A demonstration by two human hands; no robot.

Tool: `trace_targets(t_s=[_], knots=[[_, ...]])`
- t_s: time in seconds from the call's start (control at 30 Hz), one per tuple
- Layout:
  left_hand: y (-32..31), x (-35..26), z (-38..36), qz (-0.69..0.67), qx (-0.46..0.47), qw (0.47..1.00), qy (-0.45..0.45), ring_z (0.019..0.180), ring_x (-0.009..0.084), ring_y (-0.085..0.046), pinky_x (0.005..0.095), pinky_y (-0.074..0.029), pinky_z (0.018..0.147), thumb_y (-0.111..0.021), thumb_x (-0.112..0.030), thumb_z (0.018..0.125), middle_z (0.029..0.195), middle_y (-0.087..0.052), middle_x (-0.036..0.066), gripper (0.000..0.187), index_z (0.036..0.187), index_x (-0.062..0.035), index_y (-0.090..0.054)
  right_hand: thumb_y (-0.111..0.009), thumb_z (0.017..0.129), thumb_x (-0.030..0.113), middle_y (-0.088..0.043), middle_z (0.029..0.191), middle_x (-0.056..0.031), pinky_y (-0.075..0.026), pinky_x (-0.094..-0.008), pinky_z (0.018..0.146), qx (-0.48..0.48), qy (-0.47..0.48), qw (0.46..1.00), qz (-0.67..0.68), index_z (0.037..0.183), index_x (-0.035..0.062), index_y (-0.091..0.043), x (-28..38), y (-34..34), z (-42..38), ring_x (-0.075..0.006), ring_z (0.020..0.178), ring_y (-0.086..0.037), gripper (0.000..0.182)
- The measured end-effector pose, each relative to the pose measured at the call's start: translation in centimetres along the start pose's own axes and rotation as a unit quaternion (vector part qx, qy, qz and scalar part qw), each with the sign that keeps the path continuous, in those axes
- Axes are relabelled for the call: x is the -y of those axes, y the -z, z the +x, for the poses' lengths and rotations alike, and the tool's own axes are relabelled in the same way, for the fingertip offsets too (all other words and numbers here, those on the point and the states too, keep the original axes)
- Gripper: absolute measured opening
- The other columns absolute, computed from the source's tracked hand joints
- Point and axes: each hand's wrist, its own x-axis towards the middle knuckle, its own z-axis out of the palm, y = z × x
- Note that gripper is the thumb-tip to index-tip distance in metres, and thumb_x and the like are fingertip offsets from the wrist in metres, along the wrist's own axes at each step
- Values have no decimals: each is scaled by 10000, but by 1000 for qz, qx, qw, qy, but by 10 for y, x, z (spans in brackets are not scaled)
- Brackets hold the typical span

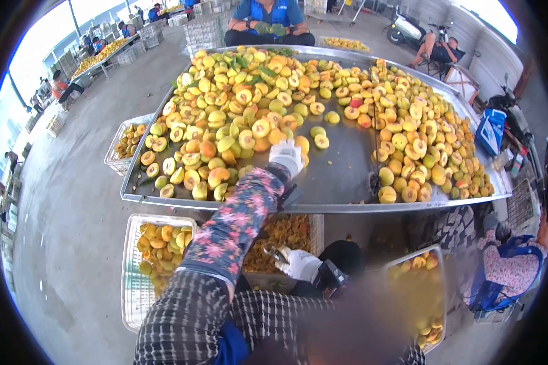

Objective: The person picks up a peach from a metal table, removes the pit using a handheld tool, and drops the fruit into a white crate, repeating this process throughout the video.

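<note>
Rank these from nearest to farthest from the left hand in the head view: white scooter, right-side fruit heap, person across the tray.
From the left hand:
1. Right-side fruit heap: on the same tray, to the right.
2. Person across the tray: beyond its far edge.
3. White scooter: in the background, far right.

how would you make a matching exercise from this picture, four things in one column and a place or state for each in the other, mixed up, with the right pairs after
Things
1. white-gloved left hand
2. white-gloved right hand
3. dark fabric sleeve with pink flowers
4. black-and-white scooter

Places and states
A. covers the left forearm
B. stands at the upper right of the view
C. over the grey metal table, by the halved yellow-orange fruit
D. holds a small metal tool below the table's near edge

Right pairs: 1-C, 2-D, 3-A, 4-B
</note>
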Motion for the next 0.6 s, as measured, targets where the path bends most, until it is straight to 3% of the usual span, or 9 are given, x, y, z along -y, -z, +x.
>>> trace_targets(t_s=[0.07, 0.17, 0.2, 0.3, 0.33, 0.4, 0.5, 0.53, 0.6], knots=[[-7, -13, 7, -11, 41, 998, 49, 967, 363, -588, 461, -489, 811, -546, -397, 819, 1103, -576, 196, 403, 1055, -82, -631, -549, 910, 314, -638, 934, -282, -465, -481, 784, 7, -4, 1000, -8, 1164, -3, -506, 0, 0, -2, -436, 911, -613, 409], [-1, -24, 4, -46, 76, 996, 9, 967, 369, -602, 460, -487, 822, -552, -351, 828, 1081, -594, 196, 362, 1079, -98, -613, -545, 916, 320, -636, 945, -282, -461, -483, 791, 20, -4, 1000, 3, 1162, -4, -504, 0, 3, -3, -439, 922, -609, 409], [-1, -20, -4, -191, 125, 973, 18, 973, 372, -614, 453, -483, 841, -584, -329, 830, 1063, -622, 203, 345, 1103, -118, -596, -545, 917, 321, -636, 947, -281, -461, -483, 792, 27, -5, 1000, 10, 1162, -5, -503, 0, 1, -5, -440, 924, -609, 409], [12, -6, -22, -269, 186, 943, -59, 968, 384, -612, 437, -479, 860, -620, -321, 823, 1044, -637, 217, 343, 1108, -132, -595, -553, 917, 328, -636, 954, -277, -460, -482, 794, 28, 21, 999, 37, 1159, 2, -506, 3, 1, -7, -445, 934, -605, 409], [33, -1, -33, -295, 189, 935, -62, 980, 338, -631, 395, -489, 864, -661, -283, 816, 1059, -656, 185, 335, 1099, -113, -599, -563, 917, 326, -636, 944, -266, -471, -456, 787, 34, 34, 998, 35, 1146, 8, -510, 6, 3, -11, -421, 916, -621, 396], [44, 8, -51, -592, 143, 788, 96, 988, 302, -636, 398, -498, 881, -665, -211, 817, 1045, -663, 147, 317, 1109, -113, -591, -570, 917, 310, -639, 954, -257, -481, -431, 796, 46, 35, 995, 80, 1169, 13, -516, 19, 15, -24, -388, 917, -636, 393], [77, 23, -90, -889, 60, 391, 232, 1022, 272, -629, 453, -513, 909, -644, -100, 834, 1051, -651, 93, 312, 1137, -117, -571, -581, 916, 231, -649, 963, -246, -506, -390, 816, -41, 129, 975, 176, 1254, 8, -515, 1, 5, -34, -328, 926, -663, 410], [88, 22, -103, -932, 34, 296, 207, 1033, 318, -617, 515, -517, 901, -616, -99, 857, 1071, -631, 105, 331, 1178, -134, -543, -583, 918, 220, -654, 952, -235, -514, -378, 773, -101, 175, 968, 151, 1242, 3, -528, 7, 8, -30, -307, 883, -668, 394], [105, 10, -128, -935, -23, 270, 230, 1021, 334, -614, 498, -526, 878, -618, -190, 895, 1079, -615, 111, 329, 1202, -125, -518, -586, 911, 172, -659, 932, -206, -515, -336, 695, -172, 144, 963, 146, 1200, -3, -550, 33, 28, -37, -273, 825, -669, 340]])
